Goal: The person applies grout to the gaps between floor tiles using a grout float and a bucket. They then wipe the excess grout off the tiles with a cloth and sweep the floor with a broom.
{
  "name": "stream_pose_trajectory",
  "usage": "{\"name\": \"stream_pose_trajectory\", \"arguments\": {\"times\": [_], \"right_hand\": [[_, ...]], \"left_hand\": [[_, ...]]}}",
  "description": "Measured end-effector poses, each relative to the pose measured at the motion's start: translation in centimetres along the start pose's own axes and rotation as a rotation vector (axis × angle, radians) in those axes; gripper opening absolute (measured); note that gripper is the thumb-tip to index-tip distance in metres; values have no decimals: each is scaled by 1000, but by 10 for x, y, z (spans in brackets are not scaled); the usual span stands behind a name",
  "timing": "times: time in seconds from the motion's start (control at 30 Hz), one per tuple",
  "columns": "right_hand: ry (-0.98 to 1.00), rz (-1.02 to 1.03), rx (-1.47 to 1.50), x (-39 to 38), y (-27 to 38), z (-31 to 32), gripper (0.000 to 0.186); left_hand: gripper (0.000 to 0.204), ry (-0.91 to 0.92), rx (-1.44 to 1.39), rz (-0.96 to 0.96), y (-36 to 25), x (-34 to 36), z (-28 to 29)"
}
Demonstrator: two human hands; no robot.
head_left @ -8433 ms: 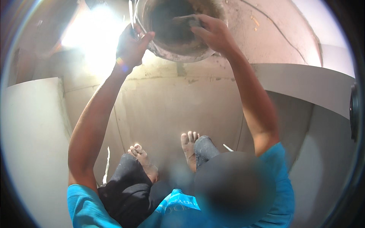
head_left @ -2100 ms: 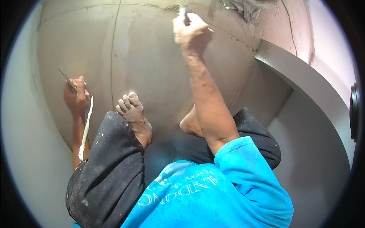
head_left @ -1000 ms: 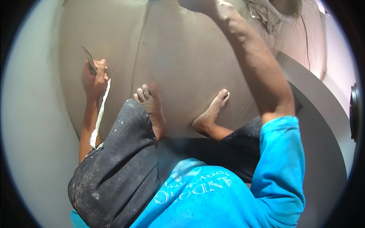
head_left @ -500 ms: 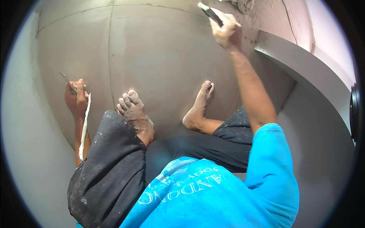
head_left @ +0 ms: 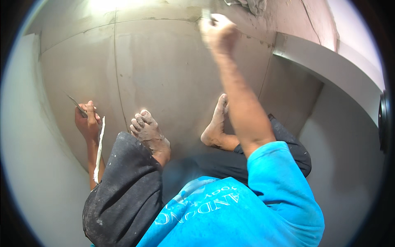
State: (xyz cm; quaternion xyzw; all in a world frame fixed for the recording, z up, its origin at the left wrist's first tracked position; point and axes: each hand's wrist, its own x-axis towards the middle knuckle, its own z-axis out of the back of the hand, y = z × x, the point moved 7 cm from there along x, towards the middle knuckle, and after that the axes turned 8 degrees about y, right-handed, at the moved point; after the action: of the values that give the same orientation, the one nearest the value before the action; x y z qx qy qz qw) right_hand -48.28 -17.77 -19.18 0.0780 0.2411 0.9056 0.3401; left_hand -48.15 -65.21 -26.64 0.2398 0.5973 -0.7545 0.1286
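My left hand (head_left: 88,117) is closed on a thin metal putty knife (head_left: 73,100), its blade pointing up and left, beside my left knee and bare foot. A thin, white, rough strip (head_left: 98,150) stands out alongside that forearm. My right hand (head_left: 218,33), blurred by motion, is stretched forward over the dusty grey floor (head_left: 156,61), gripping a small flat scraper (head_left: 205,13) near a stained seam between panels. Both my bare feet rest on the floor, coated in pale dust.
A crumpled grey cloth (head_left: 253,5) lies at the far edge, by pinkish flooring with a dark cord or crack (head_left: 310,22). A curved pale ledge (head_left: 337,66) rises on my right, a pale wall (head_left: 37,136) on my left. Bright light falls at the top left.
Both hands were at a bucket 8.4 seconds ago; that is out of view now. Since half a second ago my right hand has swept left, and the left sits slightly lower in the picture.
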Motion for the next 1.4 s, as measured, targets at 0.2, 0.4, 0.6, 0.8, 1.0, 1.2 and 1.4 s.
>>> {"name": "stream_pose_trajectory", "arguments": {"times": [0.2,0.4,0.6,0.8,1.0,1.2,1.4], "right_hand": [[106,237,155,-30,105,-64,19],[-26,137,11,6,-31,53,19],[277,221,-204,-31,-55,49,22],[-39,-250,-197,12,-90,108,24],[-73,82,99,-12,24,-2,20],[-67,-151,60,16,-62,69,27],[-147,-457,-174,19,-177,140,38]], "left_hand": [[24,56,-44,-48,-3,2,-4],[22,48,-70,-23,-6,-1,-5],[21,90,-87,-19,-15,0,-11],[21,86,-57,-32,-13,1,-4],[22,92,-93,-40,-9,4,-2],[22,55,-78,7,-11,2,-1],[22,65,43,-29,-18,2,1]]}}
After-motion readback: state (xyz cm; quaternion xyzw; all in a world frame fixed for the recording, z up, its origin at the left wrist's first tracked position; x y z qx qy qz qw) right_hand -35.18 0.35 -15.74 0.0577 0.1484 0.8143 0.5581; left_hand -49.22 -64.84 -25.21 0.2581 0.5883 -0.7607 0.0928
